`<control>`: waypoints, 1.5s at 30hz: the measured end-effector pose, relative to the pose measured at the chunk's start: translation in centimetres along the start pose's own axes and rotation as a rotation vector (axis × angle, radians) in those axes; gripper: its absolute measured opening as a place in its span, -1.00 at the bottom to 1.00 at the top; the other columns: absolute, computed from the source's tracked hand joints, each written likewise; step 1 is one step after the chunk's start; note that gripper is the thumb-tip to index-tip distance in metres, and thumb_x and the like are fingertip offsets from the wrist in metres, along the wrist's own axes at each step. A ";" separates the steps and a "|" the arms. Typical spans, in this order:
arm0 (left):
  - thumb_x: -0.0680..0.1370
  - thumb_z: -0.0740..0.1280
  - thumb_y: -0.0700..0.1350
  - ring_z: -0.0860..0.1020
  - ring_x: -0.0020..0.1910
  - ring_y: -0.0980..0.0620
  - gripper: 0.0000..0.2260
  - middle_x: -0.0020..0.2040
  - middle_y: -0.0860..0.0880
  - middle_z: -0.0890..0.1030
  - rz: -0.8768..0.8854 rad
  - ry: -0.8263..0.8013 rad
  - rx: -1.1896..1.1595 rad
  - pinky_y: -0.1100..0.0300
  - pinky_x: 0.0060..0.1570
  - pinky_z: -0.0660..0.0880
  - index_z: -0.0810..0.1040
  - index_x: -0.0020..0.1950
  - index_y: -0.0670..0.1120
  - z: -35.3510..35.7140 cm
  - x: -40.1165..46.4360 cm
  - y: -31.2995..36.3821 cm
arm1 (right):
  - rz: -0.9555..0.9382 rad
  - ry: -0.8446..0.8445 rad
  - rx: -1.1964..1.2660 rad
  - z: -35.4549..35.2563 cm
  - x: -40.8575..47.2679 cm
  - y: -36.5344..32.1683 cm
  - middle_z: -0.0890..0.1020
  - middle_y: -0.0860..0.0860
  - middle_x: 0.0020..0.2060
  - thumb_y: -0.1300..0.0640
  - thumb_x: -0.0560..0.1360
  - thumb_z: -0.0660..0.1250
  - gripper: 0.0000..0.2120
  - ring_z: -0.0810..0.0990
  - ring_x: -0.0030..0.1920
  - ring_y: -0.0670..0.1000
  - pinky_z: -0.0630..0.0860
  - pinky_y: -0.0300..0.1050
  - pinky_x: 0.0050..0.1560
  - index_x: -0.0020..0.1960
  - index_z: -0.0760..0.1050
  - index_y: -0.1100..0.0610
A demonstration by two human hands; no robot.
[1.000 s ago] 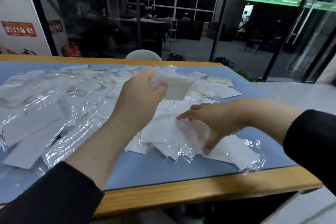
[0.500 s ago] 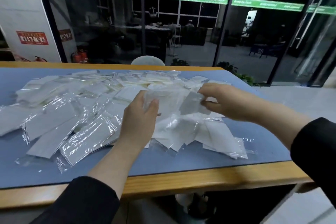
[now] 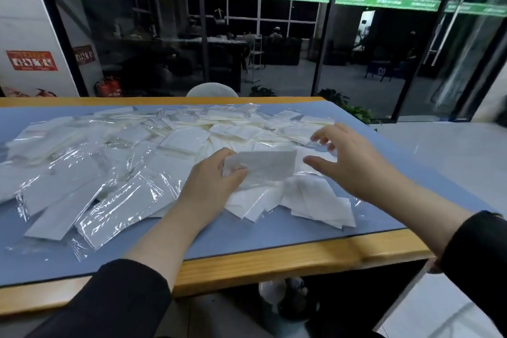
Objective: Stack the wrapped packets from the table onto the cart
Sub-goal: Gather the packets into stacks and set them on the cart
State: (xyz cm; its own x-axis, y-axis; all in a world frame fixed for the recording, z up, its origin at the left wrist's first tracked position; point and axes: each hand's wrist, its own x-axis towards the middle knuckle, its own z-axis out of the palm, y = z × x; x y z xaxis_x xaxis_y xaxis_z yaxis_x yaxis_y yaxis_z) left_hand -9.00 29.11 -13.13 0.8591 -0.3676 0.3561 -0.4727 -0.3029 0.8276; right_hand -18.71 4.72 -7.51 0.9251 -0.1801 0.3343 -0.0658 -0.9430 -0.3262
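A wide heap of white packets in clear plastic wrap (image 3: 115,162) covers the blue mat (image 3: 247,236) on the wooden table. My left hand (image 3: 211,184) grips one white packet (image 3: 263,164) by its left end, thumb on top, and holds it just above the heap. My right hand (image 3: 348,159) hovers to the right of that packet with fingers spread and thumb out; a bit of clear wrap lies at its fingertips, held by nothing I can see. No cart is in view.
The table's wooden front edge (image 3: 274,263) runs below my forearms. A white chair back (image 3: 212,90) shows behind the far edge. Glass walls and a dark room lie beyond. Pale floor tiles (image 3: 452,151) lie to the right.
My left hand has taken hold of a packet and drawn it toward me. My right hand has let go, opened and shifted right. The camera has moved closer.
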 end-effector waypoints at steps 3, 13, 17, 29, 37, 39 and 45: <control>0.54 0.46 -0.03 0.30 -0.46 0.14 -0.90 -0.47 0.16 0.38 0.005 -0.009 0.032 0.28 -0.43 0.25 0.57 -0.09 0.00 0.1 0.0 -0.1 | 0.274 -0.433 -0.202 -1.1 -1.3 1.3 0.56 -0.08 0.18 -0.41 0.44 0.32 -0.37 0.56 0.07 0.00 0.49 -0.05 0.09 0.35 0.39 -0.05; 0.57 0.43 -0.05 0.49 -0.27 -0.04 -0.92 -0.20 -0.16 0.60 0.013 0.007 0.019 0.15 -0.27 0.35 0.60 -0.08 -0.03 0.0 -0.4 0.2 | 0.311 -0.618 -0.198 -1.1 -0.6 -0.8 0.58 0.05 0.23 -0.27 0.40 0.50 -0.25 0.55 0.15 0.08 0.49 0.00 0.18 0.44 0.40 0.09; 0.57 0.44 -0.06 0.41 -0.36 0.01 -0.92 -0.25 -0.22 0.56 0.039 0.044 0.020 0.16 -0.33 0.30 0.60 -0.06 -0.05 0.0 -0.4 0.3 | 0.265 -0.588 -0.158 -0.9 -0.8 -1.5 0.55 -0.04 0.16 -0.14 0.41 0.55 -0.27 0.53 0.05 0.05 0.51 0.00 0.13 0.47 0.34 -0.02; 0.63 0.36 -0.13 0.61 -0.17 -0.04 -0.97 -0.20 0.06 0.59 0.031 0.225 -0.175 0.28 -0.30 0.58 0.57 -0.01 -0.03 -0.8 -0.7 0.7 | -0.063 -0.125 0.043 -2.6 -2.2 -1.1 0.46 -0.11 0.12 0.15 0.63 0.25 -0.37 0.49 0.06 0.08 0.40 -0.06 0.00 0.57 0.07 -0.21; 0.68 0.23 -0.24 0.64 0.12 -0.12 -0.83 0.09 -0.06 0.64 -0.041 0.014 -0.402 -0.08 0.02 0.67 0.54 0.17 -0.03 -0.5 -0.9 0.8 | -0.215 -0.127 0.002 2.4 -2.4 -0.5 0.52 -0.13 0.23 0.03 0.54 0.42 -0.55 0.42 0.30 -0.07 0.33 -0.16 0.28 0.40 0.44 -0.10; 0.68 0.22 -0.25 0.64 0.12 -0.07 -0.79 0.08 0.02 0.66 -0.031 -0.010 -0.410 -0.08 0.03 0.67 0.54 0.16 0.04 -0.5 -0.9 0.9 | -0.158 -0.052 0.108 3.0 -2.7 1.0 0.46 -0.22 0.20 -0.03 0.50 0.47 -0.55 0.40 0.25 -0.17 0.34 -0.21 0.25 0.36 0.46 -0.14; 0.71 0.20 -0.16 0.65 0.12 -0.04 -0.79 0.11 0.07 0.67 -0.038 -0.182 -0.368 0.02 0.08 0.63 0.47 0.26 0.11 0.3 -1.0 1.4 | 0.007 -0.020 0.574 5.2 -3.2 2.1 0.41 -0.30 0.27 0.06 0.43 0.56 -0.27 0.48 0.28 -0.24 0.55 -0.21 0.16 0.44 0.26 -0.28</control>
State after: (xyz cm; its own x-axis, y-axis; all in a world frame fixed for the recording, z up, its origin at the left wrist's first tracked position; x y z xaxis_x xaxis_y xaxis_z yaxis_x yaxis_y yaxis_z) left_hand -10.57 28.74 -12.42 0.8100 -0.5218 0.2674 -0.3114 0.0035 0.9503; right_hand -19.86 4.77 -13.81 0.9326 -0.1751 0.3157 0.1368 -0.6378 -0.7580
